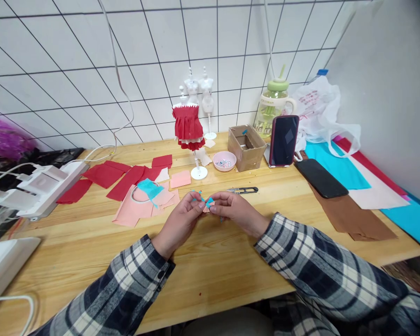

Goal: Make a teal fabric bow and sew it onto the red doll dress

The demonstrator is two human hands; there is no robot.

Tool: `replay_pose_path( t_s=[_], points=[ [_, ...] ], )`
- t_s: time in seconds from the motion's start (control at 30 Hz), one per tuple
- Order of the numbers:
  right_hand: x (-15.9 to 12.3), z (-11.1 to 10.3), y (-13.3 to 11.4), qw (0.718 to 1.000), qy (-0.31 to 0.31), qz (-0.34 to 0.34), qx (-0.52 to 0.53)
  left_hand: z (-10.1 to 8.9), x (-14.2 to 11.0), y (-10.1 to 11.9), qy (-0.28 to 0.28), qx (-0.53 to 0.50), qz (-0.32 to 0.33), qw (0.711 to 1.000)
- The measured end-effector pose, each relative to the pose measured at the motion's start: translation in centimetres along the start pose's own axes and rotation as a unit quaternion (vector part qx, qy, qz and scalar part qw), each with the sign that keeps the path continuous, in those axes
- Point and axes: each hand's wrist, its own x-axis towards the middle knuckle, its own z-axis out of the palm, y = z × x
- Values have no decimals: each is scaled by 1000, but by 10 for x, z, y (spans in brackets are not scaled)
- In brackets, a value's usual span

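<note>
Over the middle of the wooden table, my left hand (184, 215) and my right hand (234, 209) pinch a small gathered piece of pink and blue crepe paper (207, 205) between thumbs and fingers. Both hands are closed on it, and the fingers hide part of it. Just beyond my right hand lies a pair of thread snips (245, 190). To the left of my left hand, pink paper sheets (128, 212) lie under a white ring (136, 199) and a blue paper piece (150, 189).
A small dress form (189, 126) wearing red pleated paper stands behind my hands. Near it are a pink bowl of beads (224, 161), a cardboard box (247, 154) and a propped phone (283, 140). A power strip (61, 186) lies left; brown paper (350, 217) lies right, beside a black phone (321, 177).
</note>
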Motion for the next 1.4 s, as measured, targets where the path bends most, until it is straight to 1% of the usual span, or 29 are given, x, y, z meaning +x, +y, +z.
replay_pose_path(
  t_s=[0.1, 0.17, 0.23, 0.27, 0.3, 0.37, 0.43, 0.5, 0.57, 0.67, 0.8, 0.87, 0.97, 1.1, 1.23, 1.4],
  points=[
    [-1, 1, -2, 1000, 5, 3, -24, 0, 0, 1, -8, 6, -13, 1000],
    [-1, 1, -4, 999, 0, 5, -33, -2, 0, 1, -19, 29, -12, 999],
    [-1, 0, -4, 999, 6, 5, -35, -4, 0, 1, -21, 99, 7, 995],
    [0, 0, -4, 999, 13, 2, -35, -6, 0, 1, -15, 155, 28, 987],
    [0, 0, -4, 999, 19, -1, -36, -7, -1, 2, -7, 222, 54, 974],
    [1, -2, -3, 999, 31, -9, -35, -8, -3, 5, 10, 355, 118, 927],
    [2, -2, -2, 999, 36, -15, -34, -8, -6, 9, 20, 460, 183, 869],
    [3, -3, -2, 999, 39, -16, -33, -9, -7, 11, 25, 536, 235, 810],
    [2, -3, -3, 999, 38, -14, -36, -9, -7, 11, 29, 590, 267, 762],
    [2, -2, -3, 999, 34, -11, -38, -10, -6, 11, 33, 638, 288, 713],
    [2, 0, -3, 999, 42, -13, -20, -11, -8, 15, 14, 669, 326, 668],
    [2, 0, -3, 999, 45, -11, -16, -10, -10, 16, 0, 675, 338, 656],
    [3, 0, -2, 999, 37, -14, -22, -8, -12, 17, -3, 679, 340, 651],
    [2, 1, -2, 998, 37, -25, -34, -4, -13, 16, 8, 681, 323, 657],
    [2, 1, -1, 997, 37, -34, -50, -3, -13, 15, 11, 673, 313, 670],
    [2, 0, 0, 996, 36, -41, -67, -4, -13, 15, 15, 674, 307, 671]
  ],
)
